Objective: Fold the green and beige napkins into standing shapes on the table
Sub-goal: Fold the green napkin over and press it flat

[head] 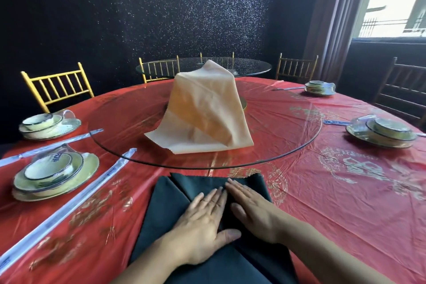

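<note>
Space on the red tablecloth (322, 203) lay open to the right of the green napkin (161, 214), as far as a stack of dishes (382, 134) at the right edge. On the left, a long wrapped pair of chopsticks (69, 207) ran slantwise near the napkin, with a plate and bowl set (55, 177) beyond it. The rim of the glass turntable (129, 157) curved just beyond the napkin's far edge.

The bottom of the picture cut off the napkin's near end and both forearms. The hands covered the middle folds, so how the layers met there could not be made out. The beige napkin (207, 110) stood as a tall, leaning peak on the turntable, well beyond the hands, hiding most of the hub behind it.

The green napkin lay flat near the table's near edge, partly folded. The left hand (202, 226) and right hand (251, 210) both pressed on it, palms down and fingers straight, side by side with fingertips close together.
</note>
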Motion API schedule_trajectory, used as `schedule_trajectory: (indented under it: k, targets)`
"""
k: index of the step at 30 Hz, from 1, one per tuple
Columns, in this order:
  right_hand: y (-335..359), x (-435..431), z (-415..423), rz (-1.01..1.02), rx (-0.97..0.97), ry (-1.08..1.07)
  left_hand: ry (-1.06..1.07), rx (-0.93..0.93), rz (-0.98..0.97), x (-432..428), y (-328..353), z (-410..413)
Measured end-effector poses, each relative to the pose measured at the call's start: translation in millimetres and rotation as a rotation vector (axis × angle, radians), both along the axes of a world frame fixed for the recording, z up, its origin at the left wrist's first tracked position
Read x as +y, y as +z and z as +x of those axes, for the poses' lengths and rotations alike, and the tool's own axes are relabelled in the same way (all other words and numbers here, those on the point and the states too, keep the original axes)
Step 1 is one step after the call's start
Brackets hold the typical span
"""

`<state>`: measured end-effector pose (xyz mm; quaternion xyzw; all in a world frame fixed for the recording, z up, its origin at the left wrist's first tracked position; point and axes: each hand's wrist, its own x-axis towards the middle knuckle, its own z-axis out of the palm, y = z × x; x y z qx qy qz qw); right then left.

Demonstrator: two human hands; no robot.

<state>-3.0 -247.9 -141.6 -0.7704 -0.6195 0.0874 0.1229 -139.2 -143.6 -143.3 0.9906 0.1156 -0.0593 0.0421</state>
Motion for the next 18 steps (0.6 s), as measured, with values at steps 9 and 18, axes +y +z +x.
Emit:
schedule_trajectory:
  k: [9,18]
  targets:
    - [-0.7,0.1,40.4,-0.142,-0.107,-0.168,0.005,0.070,0.013,0.4,-0.4,0.9]
    - [21.4,-19.5,12.8,0.047,-0.163,-0.300,0.024,0.031,0.001,2.4,-2.7,1.4]
